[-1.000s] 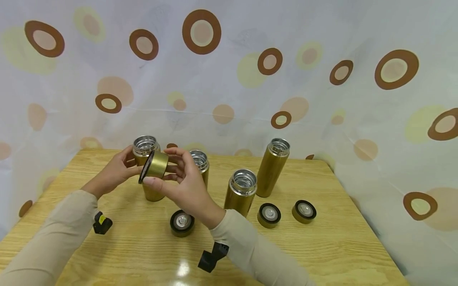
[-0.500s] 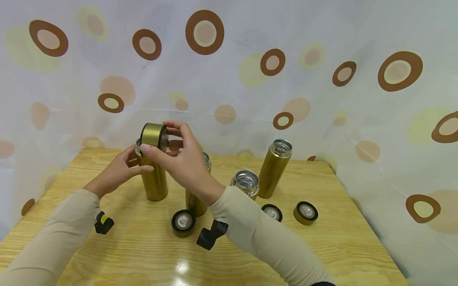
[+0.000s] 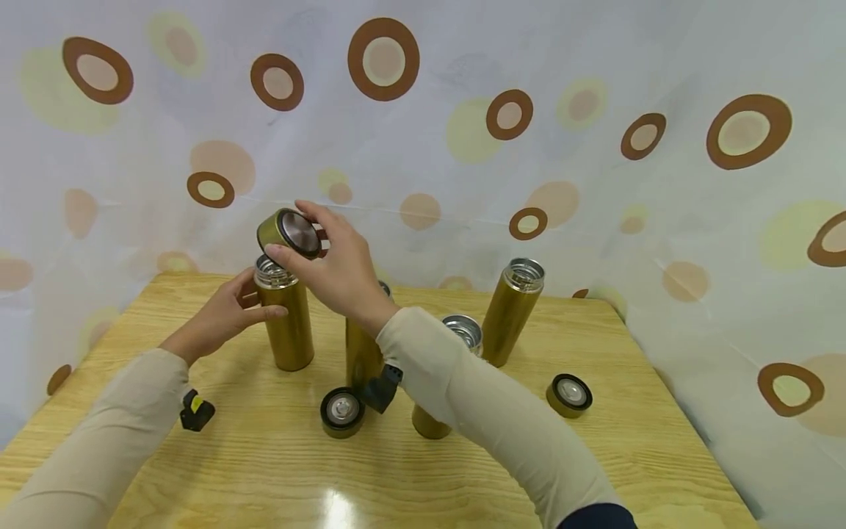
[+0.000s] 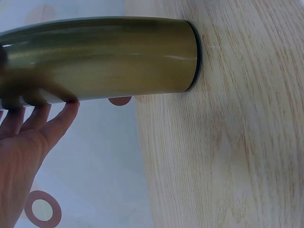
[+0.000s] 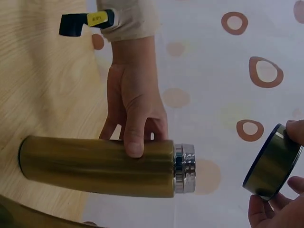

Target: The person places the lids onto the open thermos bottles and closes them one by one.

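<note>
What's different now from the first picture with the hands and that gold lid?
The right hand lifted the gold lid higher and tipped it, so its shiny round end shows. The right sleeve shifted and now hides another lid. Nothing was grabbed or let go. The left hand still holds the same open bottle.

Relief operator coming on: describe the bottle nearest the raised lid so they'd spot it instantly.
On the wooden table, find the leftmost gold bottle. Its silvery neck is uncapped; unlike the other bottles, it is gripped by the left hand.
</note>
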Demonstrator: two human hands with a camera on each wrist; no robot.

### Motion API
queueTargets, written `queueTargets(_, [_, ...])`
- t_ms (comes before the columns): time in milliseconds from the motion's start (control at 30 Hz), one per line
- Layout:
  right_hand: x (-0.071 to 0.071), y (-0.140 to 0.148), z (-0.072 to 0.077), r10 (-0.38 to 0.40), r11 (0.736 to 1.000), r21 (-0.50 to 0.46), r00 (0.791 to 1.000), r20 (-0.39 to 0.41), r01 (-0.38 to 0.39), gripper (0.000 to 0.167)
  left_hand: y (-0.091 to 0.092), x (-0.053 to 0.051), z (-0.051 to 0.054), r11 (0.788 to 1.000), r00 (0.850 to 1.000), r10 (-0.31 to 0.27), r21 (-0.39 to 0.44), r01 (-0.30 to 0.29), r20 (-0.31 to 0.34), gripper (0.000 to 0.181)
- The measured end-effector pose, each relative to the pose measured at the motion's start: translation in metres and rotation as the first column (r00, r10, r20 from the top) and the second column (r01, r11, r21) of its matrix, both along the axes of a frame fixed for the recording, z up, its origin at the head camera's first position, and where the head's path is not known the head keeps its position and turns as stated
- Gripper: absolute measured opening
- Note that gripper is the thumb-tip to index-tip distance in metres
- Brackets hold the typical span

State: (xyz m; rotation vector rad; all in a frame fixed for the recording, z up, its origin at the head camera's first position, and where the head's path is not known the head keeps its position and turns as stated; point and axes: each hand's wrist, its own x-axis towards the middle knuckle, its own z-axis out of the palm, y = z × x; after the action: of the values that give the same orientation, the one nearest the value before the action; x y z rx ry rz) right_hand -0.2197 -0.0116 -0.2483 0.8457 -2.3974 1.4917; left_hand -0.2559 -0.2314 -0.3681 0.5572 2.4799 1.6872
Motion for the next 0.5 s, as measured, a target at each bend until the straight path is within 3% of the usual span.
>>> queueTargets(300, [-0.018,-0.009,-0.002,0.021,0.979,0.205,0.994,-0.110,0.002,0.051,0.001,0.001,0.002,1.000,1.000,0.005,0.014,-0.005,0.028,0.077])
queueTargets(500, [-0.023,-0.016,-0.005,0.045,0.959,0.284,0.997,-0.063,-0.026,0.049,0.000,0.002,0.004,1.000,0.999,-0.001,0.016,0.000,0.040,0.079])
